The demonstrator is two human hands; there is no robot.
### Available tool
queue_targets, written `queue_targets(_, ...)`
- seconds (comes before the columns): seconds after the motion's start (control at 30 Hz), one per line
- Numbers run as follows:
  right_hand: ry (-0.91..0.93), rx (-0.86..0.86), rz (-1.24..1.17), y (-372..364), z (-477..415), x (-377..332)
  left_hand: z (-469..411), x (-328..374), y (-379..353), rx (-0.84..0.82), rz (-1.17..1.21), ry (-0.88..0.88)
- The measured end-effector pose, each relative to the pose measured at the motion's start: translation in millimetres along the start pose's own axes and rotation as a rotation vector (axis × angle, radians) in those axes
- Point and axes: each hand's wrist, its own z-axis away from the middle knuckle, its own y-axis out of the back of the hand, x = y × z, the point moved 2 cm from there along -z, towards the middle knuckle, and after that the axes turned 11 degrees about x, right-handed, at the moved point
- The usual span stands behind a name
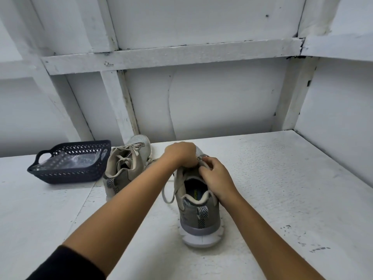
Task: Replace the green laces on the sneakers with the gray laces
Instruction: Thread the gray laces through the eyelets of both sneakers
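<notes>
1. Nearest the camera: two bare forearms reach forward over the white table (282, 178); a dark sleeve (66, 265) covers the left upper arm at the lower left corner.
2. Right sneaker (198, 215): stands upright on the table directly beneath both hands, heel toward the camera, toe pointing away. Grey upper, white sole, striped pull tab at the heel.
3. Left hand (180, 154): positioned over the front of this sneaker's lacing area, fingers curled downward and closed together. It appears to pinch the lace at the eyelets; the exact contact point is hidden under the knuckles.
4. Right hand (215, 175): positioned just beside the left hand, over the tongue and collar. Thumb and forefinger are pressed together on a short piece of gray lace (201, 158); the remaining fingers are bent inward.
5. Loose lace loop (168, 194): hangs down the sneaker's side below the left wrist and rests against the table.
6. Second sneaker (129, 164): stands on the table to the left of the left hand, well apart from it, already laced with a pale lace tied in a bow.
7. Dark basket (70, 174): sits farther left of the second sneaker, just beside it. Clear plastic lies inside; further contents cannot be determined.
</notes>
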Motion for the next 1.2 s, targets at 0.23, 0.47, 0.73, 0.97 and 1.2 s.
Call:
queue_targets(0.23,-0.002,0.007,-0.004,1,-1,0,22,-32,14,0.07,0.873,0.118)
queue_targets(0.47,-0.001,0.009,0.015,0,-3,4,63,-91,51,0.207,1.823,0.264)
queue_targets(0.73,0.01,0.016,0.024,-1,-5,6,85,-114,57,0.188,1.934,0.102)
queue_targets(0.97,0.02,0.019,0.03,-1,-5,5,94,-112,51,0.11,1.898,-0.06)
queue_targets(1.2,0.054,-0.013,0.076,0,-6,2,98,-104,35,-0.275,2.077,-0.313)
